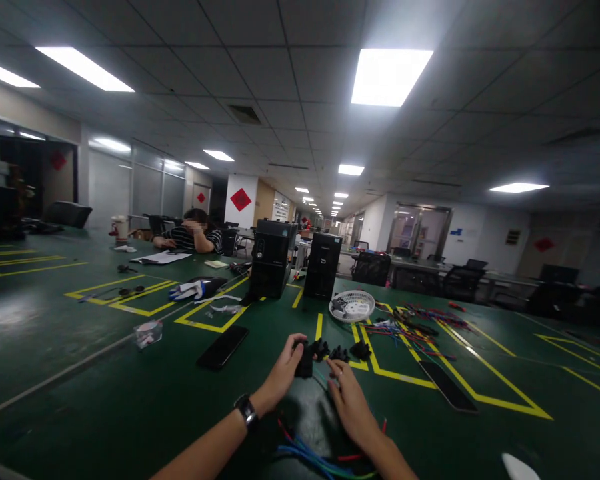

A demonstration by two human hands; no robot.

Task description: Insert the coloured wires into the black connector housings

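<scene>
Over the green table [145, 400], the left hand [280, 373] grips a black block [304, 360] between thumb and fingers; the right hand [349, 397], fingers loosely curled, is just beside it at a thin wire. Beyond the fingertips lie black connectors [339, 353], then a white basket [353, 307].
</scene>
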